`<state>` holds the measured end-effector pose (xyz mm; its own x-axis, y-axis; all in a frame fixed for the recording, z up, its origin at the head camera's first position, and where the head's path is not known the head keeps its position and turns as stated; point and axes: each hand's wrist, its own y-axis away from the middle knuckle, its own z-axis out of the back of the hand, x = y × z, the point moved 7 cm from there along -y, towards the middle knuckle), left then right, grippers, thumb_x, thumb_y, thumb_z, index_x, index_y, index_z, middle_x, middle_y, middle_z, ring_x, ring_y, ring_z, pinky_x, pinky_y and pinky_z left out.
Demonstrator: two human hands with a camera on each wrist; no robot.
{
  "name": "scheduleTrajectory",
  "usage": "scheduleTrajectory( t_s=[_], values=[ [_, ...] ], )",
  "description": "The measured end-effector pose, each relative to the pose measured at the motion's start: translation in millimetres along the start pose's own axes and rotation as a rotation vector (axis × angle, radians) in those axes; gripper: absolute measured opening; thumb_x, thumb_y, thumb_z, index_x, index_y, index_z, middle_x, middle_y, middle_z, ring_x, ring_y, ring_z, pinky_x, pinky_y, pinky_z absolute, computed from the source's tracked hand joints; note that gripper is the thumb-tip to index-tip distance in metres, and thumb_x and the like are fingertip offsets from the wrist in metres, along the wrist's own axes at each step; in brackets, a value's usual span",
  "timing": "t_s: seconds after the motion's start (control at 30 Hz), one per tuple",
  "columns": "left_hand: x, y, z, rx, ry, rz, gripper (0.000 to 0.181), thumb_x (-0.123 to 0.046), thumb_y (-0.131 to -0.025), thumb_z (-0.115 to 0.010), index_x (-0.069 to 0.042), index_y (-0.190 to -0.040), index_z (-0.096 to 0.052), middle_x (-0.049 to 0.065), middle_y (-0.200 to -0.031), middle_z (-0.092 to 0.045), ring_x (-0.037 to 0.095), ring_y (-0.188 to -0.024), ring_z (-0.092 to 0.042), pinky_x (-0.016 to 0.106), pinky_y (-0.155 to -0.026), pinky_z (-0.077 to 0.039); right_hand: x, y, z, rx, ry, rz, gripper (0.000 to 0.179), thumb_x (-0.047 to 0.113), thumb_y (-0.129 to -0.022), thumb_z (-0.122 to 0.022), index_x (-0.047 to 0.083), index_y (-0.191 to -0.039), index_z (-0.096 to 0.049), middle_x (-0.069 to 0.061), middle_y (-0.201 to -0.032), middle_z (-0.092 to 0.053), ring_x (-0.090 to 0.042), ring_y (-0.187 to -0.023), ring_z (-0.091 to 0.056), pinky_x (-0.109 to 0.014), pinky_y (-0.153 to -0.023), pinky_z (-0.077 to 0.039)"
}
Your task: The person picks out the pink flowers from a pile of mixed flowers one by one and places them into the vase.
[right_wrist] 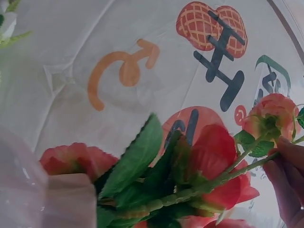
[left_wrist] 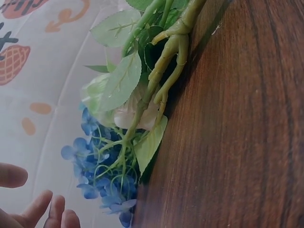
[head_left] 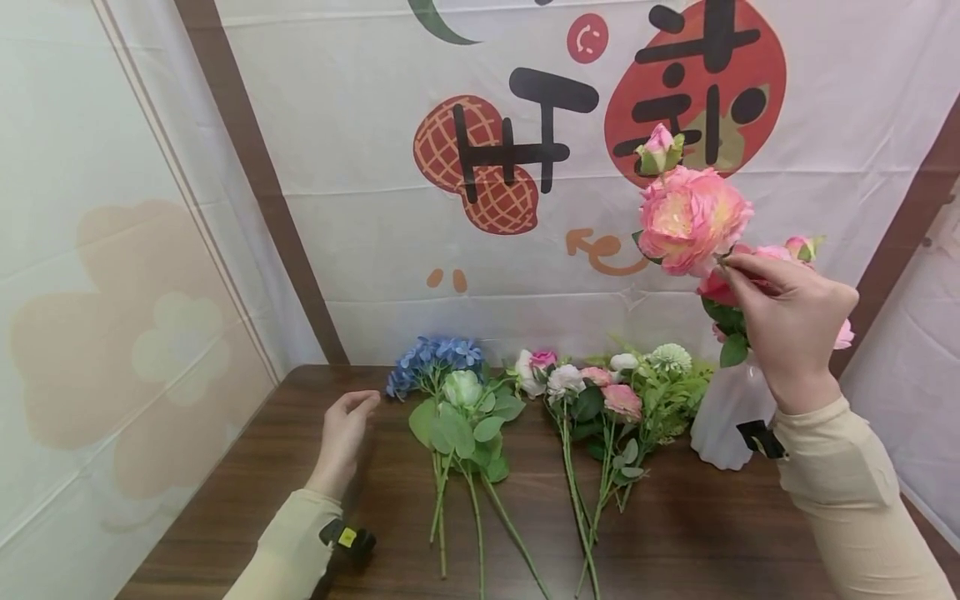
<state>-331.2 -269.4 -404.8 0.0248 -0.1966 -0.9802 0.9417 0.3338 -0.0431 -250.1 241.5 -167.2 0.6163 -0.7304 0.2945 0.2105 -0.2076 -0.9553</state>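
Note:
My right hand [head_left: 795, 325] pinches the stem of a pink peony [head_left: 690, 218] between thumb and fingertips. The bloom stands upright above a white fluted vase [head_left: 722, 421]. In the right wrist view the peony stem [right_wrist: 237, 168] runs from my fingertips down towards the vase mouth, past green leaves and red-pink blooms [right_wrist: 211, 156]. How deep the stem sits is hidden. At the left my left hand [head_left: 345, 437] holds nothing, its fingers loosely bent and apart from the thumb. Nearest to it lies a blue hydrangea [head_left: 438, 362], which it does not visibly touch.
A pale green rose [head_left: 462, 387] with leafy stems lies beside the hydrangea on the dark wooden table [head_left: 262, 508]. Pink roses [head_left: 622, 402], white blooms [head_left: 565, 382] and a round pale-green flower [head_left: 670, 358] lie nearer the vase. A printed white cloth [head_left: 360, 250] hangs behind.

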Motion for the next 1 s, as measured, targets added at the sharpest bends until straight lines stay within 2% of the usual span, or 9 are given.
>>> scheduleTrajectory(
  t_s=[0.2, 0.37, 0.57, 0.83, 1.0],
  values=[
    [1.2, 1.3, -1.3, 0.016, -0.007, 0.008, 0.037, -0.024, -0.098, -0.049, 0.002, -0.124, -0.054, 0.015, -0.125, -0.055, 0.013, -0.098, -0.051, 0.018, -0.077, -0.045, -8, 3.7, 3, -0.008, 0.038, -0.034, 0.014, 0.011, -0.075, -0.079, 0.003, -0.086, -0.077, -0.019, -0.082, -0.072, 0.026, -0.08, -0.053, 0.001, -0.074, -0.04],
    [1.7, 1.5, -1.1, 0.006, -0.01, 0.004, 0.036, -0.023, -0.098, -0.049, 0.002, -0.123, -0.055, 0.014, -0.121, -0.056, 0.013, -0.096, -0.051, 0.021, -0.079, -0.046, -14, 9.4, 7, -0.017, 0.056, -0.066, 0.018, 0.014, -0.072, -0.082, 0.006, -0.088, -0.078, -0.018, -0.084, -0.073, 0.027, -0.079, -0.053, 0.001, -0.074, -0.039],
    [2.1, -0.1, -0.5, 0.003, -0.007, 0.007, 0.036, -0.023, -0.098, -0.05, 0.002, -0.123, -0.055, 0.013, -0.121, -0.056, 0.01, -0.093, -0.051, 0.02, -0.077, -0.046, -16, 13.8, 15, -0.066, 0.042, -0.059, 0.019, 0.015, -0.072, -0.083, 0.008, -0.088, -0.078, -0.019, -0.083, -0.072, 0.024, -0.077, -0.055, -0.001, -0.073, -0.041],
    [1.5, -0.2, -0.1, 0.013, -0.009, 0.015, 0.037, -0.025, -0.099, -0.048, 0.001, -0.124, -0.053, 0.015, -0.126, -0.053, 0.017, -0.102, -0.051, 0.021, -0.08, -0.044, -15, 11.6, 25, -0.101, 0.016, -0.08, 0.019, 0.016, -0.071, -0.084, 0.011, -0.089, -0.078, -0.011, -0.084, -0.074, 0.018, -0.072, -0.059, -0.003, -0.07, -0.044],
    [1.1, -0.1, -0.3, 0.011, -0.007, 0.013, 0.037, -0.024, -0.098, -0.048, 0.002, -0.124, -0.054, 0.015, -0.125, -0.054, 0.014, -0.098, -0.051, 0.02, -0.078, -0.045, -13, 16.7, 30, -0.138, -0.004, -0.062, 0.016, 0.015, -0.074, -0.081, 0.008, -0.088, -0.078, -0.019, -0.084, -0.072, 0.016, -0.075, -0.061, -0.003, -0.071, -0.046]
  ],
)
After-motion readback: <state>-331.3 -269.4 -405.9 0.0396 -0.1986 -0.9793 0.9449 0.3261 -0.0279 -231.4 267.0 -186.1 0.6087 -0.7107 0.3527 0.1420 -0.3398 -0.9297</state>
